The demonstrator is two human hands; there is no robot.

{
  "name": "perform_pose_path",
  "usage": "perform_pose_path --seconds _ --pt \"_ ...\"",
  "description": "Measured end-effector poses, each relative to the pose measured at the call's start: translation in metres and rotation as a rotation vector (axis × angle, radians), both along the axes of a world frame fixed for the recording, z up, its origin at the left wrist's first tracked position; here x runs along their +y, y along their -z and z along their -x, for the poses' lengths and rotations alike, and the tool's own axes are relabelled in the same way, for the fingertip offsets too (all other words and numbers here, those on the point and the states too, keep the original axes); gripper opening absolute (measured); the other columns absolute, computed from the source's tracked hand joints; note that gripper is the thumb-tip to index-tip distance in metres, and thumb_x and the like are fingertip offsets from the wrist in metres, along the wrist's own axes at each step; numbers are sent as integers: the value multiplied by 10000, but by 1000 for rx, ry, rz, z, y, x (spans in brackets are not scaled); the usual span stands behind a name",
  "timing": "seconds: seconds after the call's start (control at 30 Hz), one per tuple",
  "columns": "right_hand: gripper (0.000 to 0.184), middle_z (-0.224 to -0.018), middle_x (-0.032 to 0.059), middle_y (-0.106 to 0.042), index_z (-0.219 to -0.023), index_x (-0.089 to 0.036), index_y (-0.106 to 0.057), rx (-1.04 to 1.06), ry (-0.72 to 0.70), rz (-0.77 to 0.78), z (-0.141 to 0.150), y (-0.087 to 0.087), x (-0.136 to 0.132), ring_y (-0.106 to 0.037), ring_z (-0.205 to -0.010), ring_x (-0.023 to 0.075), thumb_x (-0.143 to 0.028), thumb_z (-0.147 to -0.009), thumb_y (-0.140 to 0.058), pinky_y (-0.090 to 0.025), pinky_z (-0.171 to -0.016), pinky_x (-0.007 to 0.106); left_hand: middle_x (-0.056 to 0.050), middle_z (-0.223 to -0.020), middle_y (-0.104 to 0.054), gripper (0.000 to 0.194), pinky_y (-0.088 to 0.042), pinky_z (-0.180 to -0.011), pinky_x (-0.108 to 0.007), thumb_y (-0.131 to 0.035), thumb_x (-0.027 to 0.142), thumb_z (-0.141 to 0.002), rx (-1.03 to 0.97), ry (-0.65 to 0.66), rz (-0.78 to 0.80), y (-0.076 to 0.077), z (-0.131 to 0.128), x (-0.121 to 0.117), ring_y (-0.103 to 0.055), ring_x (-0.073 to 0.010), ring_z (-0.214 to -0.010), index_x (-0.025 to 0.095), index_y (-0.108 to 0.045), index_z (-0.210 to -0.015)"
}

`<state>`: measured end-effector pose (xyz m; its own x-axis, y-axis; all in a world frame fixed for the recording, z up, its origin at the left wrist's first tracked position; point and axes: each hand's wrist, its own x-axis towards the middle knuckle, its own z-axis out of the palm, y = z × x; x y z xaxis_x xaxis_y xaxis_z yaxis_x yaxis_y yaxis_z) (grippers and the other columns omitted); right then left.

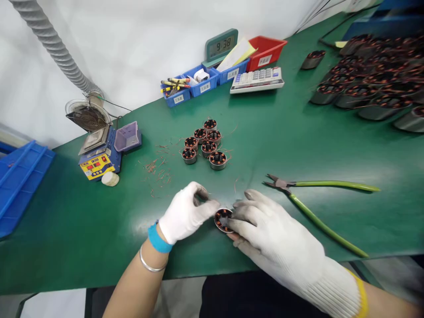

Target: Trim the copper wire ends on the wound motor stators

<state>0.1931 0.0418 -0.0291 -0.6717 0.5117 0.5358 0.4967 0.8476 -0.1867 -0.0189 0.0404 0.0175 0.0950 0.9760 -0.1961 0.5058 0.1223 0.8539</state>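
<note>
My right hand [265, 232], in a white knitted glove, grips a small round motor stator [222, 220] with black slots and copper windings. Its fingers lie over the stator's right side, one reaching into the opening. At the stator's upper left, my left hand [188, 210] in a thin white glove has thumb and fingers curled together in a pinch. Whatever is between those fingertips is too small to make out. Beyond the hands stands a cluster of several similar stators [208, 149] with loose wire ends. Green-handled cutting pliers [286, 184] lie spread on the right.
Copper wire scraps [151, 166] litter the green table [109, 229]. At left are a solder pot [99, 161], a purple tray [127, 136] and a blue crate [21, 185]. Blue bins [203, 86], a red bin [266, 51] and a calculator [256, 81] line the back. Many stators [361, 95] fill the right.
</note>
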Motion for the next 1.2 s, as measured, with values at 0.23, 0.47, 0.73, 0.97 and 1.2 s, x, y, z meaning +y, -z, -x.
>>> perform_pose_path --seconds 0.23,0.47,0.73,0.97,1.2 --pt "137 -894 78 -746 -916 -204 -743 14 19 -5 1 1 -2 -695 -889 251 -151 -855 -633 -491 -1037 546 67 -594 -328 351 -295 -570 -256 -532 334 -892 46 125 -49 7 -3 -1 -317 -107 -592 213 -356 -613" --pt "122 -986 110 -742 -919 -182 -728 10 46 16 2 -2 5 -692 -967 290 -147 -837 -645 -576 -899 477 61 -523 -337 327 -263 -513 -260 -547 255 -844 472 155 -35 -4 34 3 -326 -115 -525 218 -371 -572" --pt "307 -1203 122 -708 -1119 -215 -670 63 163 202 -14 10 -2 -706 -1005 277 -328 -833 -682 -603 -768 377 -10 -669 -597 248 -421 -621 -272 -523 311 -920 636 -509 -440 -5 32 9 -561 -169 -645 219 -524 -690" --pt "463 -1265 104 -705 -1342 -243 -568 20 320 302 -46 15 3 -708 -1053 313 -418 -914 -577 -595 -747 406 -139 -1192 -701 363 -574 -876 -402 -638 195 -758 319 108 -683 7 -29 -24 -681 -275 -1043 169 -635 -1120" --pt "232 -793 80 -674 -819 -203 -659 -115 97 74 -26 16 20 -644 -866 276 -174 -950 -470 -515 -829 427 -84 -1102 -746 371 -431 -1133 -544 -638 235 -793 409 397 -478 26 -25 -12 -692 -284 -1035 214 -634 -1163"
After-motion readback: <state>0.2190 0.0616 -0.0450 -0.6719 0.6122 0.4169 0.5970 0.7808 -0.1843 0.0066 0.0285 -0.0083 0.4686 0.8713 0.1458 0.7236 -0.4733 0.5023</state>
